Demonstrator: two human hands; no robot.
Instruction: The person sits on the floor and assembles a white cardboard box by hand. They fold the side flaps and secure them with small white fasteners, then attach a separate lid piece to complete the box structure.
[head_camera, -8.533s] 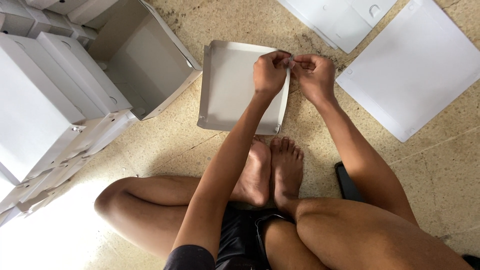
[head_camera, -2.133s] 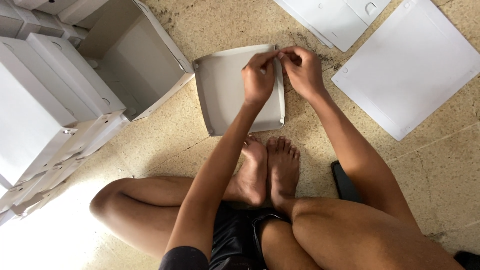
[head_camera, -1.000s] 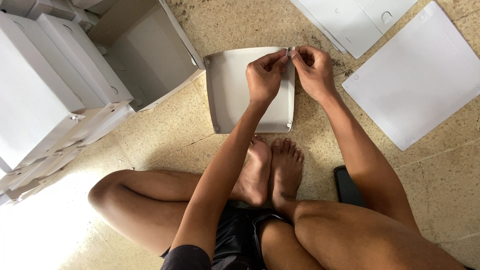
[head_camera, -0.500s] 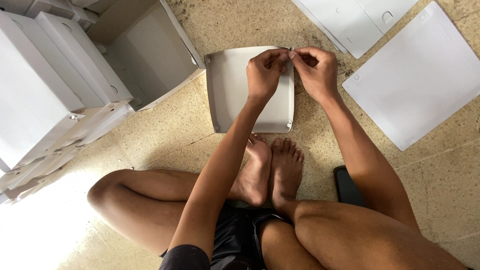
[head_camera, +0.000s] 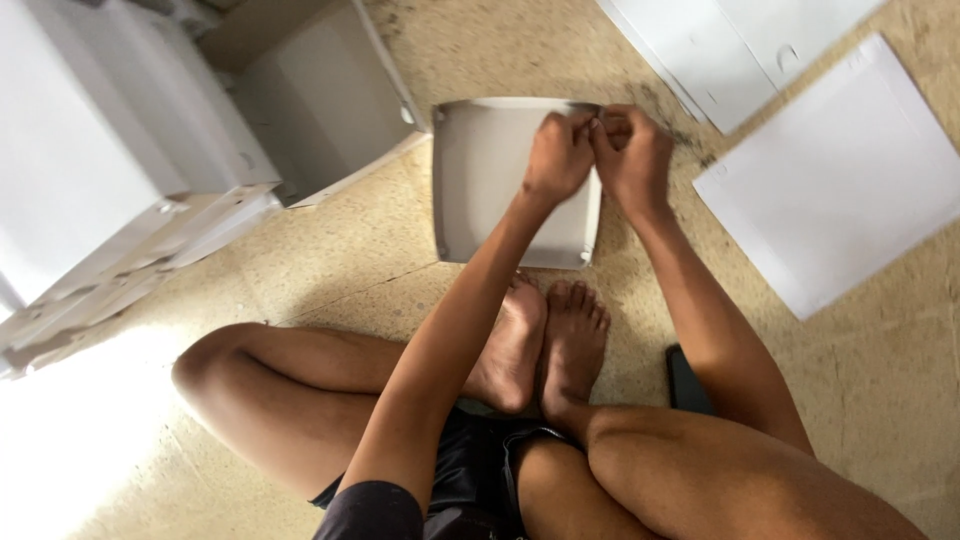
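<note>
While the person sits cross-legged, left hand (head_camera: 560, 155) and right hand (head_camera: 632, 150) pinch the shallow cardboard tray's (head_camera: 485, 180) far right corner, fingers closed.

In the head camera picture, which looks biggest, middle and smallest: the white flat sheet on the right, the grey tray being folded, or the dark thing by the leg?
1. White flat sheet, though its edge leaves the frame.
2. Grey tray, partly hidden by both hands.
3. Dark thing, mostly hidden by the leg, so its true size is unsure.
</note>
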